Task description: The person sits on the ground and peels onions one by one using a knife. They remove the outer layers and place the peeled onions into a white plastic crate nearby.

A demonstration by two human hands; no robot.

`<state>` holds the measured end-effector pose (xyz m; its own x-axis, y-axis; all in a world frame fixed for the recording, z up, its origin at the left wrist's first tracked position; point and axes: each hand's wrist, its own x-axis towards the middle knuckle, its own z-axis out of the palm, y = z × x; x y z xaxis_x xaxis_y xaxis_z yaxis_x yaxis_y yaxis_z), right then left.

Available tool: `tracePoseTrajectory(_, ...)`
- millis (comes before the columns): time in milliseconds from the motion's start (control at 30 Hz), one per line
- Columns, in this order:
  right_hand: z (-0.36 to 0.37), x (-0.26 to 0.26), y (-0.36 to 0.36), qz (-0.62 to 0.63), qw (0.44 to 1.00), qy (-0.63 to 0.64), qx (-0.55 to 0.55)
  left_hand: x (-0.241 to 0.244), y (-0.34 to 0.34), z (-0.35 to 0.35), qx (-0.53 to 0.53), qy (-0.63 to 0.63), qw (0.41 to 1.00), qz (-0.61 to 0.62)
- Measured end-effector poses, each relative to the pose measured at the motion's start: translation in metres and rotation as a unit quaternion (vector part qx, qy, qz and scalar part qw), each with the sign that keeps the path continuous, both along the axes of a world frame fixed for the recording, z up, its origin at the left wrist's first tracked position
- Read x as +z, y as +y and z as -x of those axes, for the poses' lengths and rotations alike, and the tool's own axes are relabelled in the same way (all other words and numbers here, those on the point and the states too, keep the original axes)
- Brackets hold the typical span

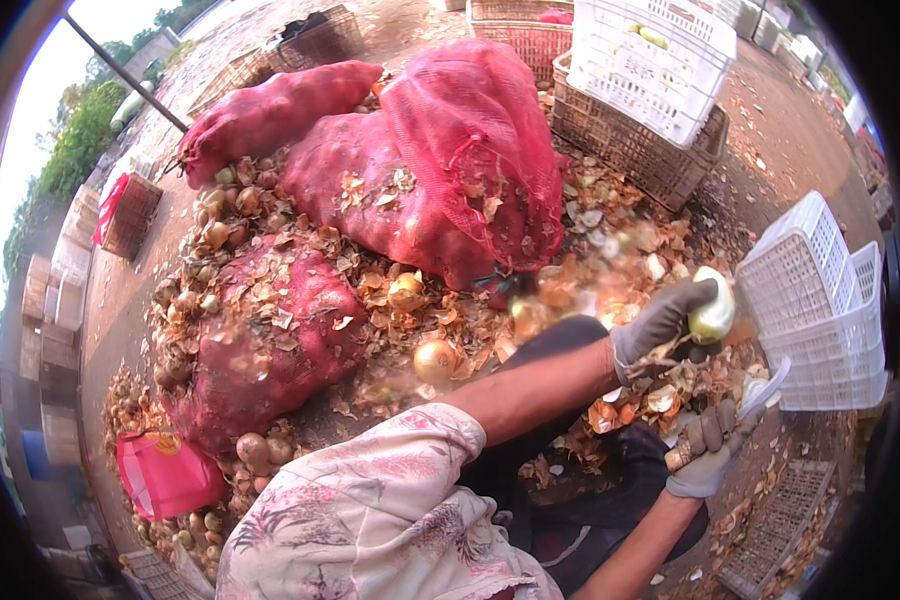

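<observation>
My left hand (pixel 656 322), in a grey-brown glove, holds a pale peeled onion (pixel 711 307) up over the heap of skins. Dry stalk or skin shreds hang at its wrist. Lower down, my right hand (pixel 712 446), gloved too, grips a knife (pixel 769 388). The butt of its wooden handle pokes out of the fist, and its blade points away from me towards the white plastic baskets. Blade and onion are apart. Loose onion skins (pixel 630 409) cover the ground below both hands. An unpeeled onion (pixel 435 361) lies beside my left forearm.
Red mesh sacks (pixel 420 180) lie among onions and skins. White plastic baskets (pixel 817 300) stand just past my hands. A white crate (pixel 649 75) of peeled onions rests on a brown crate (pixel 630 131). A pink bag (pixel 169 476) and a flat crate (pixel 780 525) are on the ground.
</observation>
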<state>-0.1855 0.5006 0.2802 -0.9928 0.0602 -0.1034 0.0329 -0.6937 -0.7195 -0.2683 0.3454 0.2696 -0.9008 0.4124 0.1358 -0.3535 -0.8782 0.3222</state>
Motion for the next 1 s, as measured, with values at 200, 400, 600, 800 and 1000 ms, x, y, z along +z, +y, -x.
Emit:
tracePoseTrajectory(200, 0.011, -0.015, -0.006, -0.284, 0.953, -0.067, -0.08, -0.002, -0.009, 0.005, -0.023, -0.048, 0.998, 0.042)
tracePoseTrajectory(400, 0.0, -0.013, -0.009, -0.426, 0.903, 0.016, -0.044, 0.004, -0.002, 0.0, 0.082, 0.056, 0.958, 0.271)
tracePoseTrajectory(600, -0.002, -0.018, -0.018, -0.528, 0.835, 0.125, -0.087, 0.009, 0.007, -0.012, 0.041, 0.122, 0.914, 0.384)
tracePoseTrajectory(800, -0.009, -0.013, -0.007, -0.542, 0.835, 0.088, -0.032, 0.015, 0.011, -0.017, 0.023, 0.173, 0.903, 0.392)
tracePoseTrajectory(1000, -0.006, -0.027, -0.005, -0.473, 0.879, 0.054, -0.024, 0.022, 0.009, -0.019, 0.058, 0.234, 0.862, 0.447)
